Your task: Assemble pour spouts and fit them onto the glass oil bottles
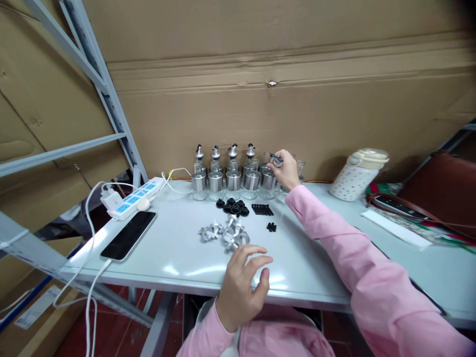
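Note:
My right hand [288, 168] reaches to the back of the table, its fingers closed around a metal pourer spout with a black cap [276, 159]. It is above the right part of two rows of glass bottles with steel bands [233, 181]; whether the spout touches a bottle I cannot tell. Four back-row bottles carry pourer spouts [232, 150]. My left hand [243, 285] hovers over the table's front edge, fingers apart, holding nothing. Just beyond it lie loose silver metal spout parts [234, 233]. Black round stoppers [234, 207], black strip-shaped pieces [262, 209] and tiny black caps [271, 227] lie before the bottles.
On the left are a phone [128, 235], a power strip [137, 198] and white cables. A dotted white flask [355, 173], a white paper strip [396, 229] and a brown bag [442, 183] are on the right. Cardboard [290, 114] stands behind the table, a metal frame [107, 94] at left.

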`<state>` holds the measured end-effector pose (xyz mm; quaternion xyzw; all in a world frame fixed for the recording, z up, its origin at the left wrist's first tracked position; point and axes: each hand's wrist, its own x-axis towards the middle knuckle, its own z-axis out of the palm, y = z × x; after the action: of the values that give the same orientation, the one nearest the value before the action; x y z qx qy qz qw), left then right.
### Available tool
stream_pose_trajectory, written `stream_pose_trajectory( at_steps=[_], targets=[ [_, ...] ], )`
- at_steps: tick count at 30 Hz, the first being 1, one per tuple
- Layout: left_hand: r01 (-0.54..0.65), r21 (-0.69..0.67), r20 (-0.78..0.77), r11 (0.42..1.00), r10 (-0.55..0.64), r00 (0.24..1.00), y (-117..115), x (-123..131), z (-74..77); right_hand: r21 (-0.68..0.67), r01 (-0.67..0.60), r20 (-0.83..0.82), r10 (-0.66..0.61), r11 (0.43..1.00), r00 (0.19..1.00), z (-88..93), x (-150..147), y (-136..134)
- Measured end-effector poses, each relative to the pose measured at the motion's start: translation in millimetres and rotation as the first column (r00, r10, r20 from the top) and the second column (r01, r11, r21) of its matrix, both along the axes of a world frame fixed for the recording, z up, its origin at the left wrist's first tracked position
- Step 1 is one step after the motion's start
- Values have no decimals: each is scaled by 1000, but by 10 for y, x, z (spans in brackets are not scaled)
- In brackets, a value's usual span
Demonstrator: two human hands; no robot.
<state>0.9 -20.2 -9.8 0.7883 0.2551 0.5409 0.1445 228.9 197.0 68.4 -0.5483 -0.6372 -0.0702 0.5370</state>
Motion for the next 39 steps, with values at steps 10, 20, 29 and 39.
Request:
stream_pose_trajectory(
  at_steps=[10, 20, 29, 39],
  targets=[
    [-155, -64, 35, 986, 157, 987, 13, 25, -4, 224, -11, 9, 9, 975, 1000, 8, -354, -384],
    [-173, -290, 215, 941, 240, 947, 92, 57, -158, -64, -430, -8, 430, 901, 903, -94, -1066, -1340],
    [-147, -419, 180, 896, 240, 954, 92, 44, -153, -12, -460, -13, 460, 888, 888, -265, -1117, -1514],
    [-147, -470, 157, 871, 246, 957, 109, 26, -125, 154, -490, 366, 410, 858, 835, -320, -1010, -1453]
  ],
)
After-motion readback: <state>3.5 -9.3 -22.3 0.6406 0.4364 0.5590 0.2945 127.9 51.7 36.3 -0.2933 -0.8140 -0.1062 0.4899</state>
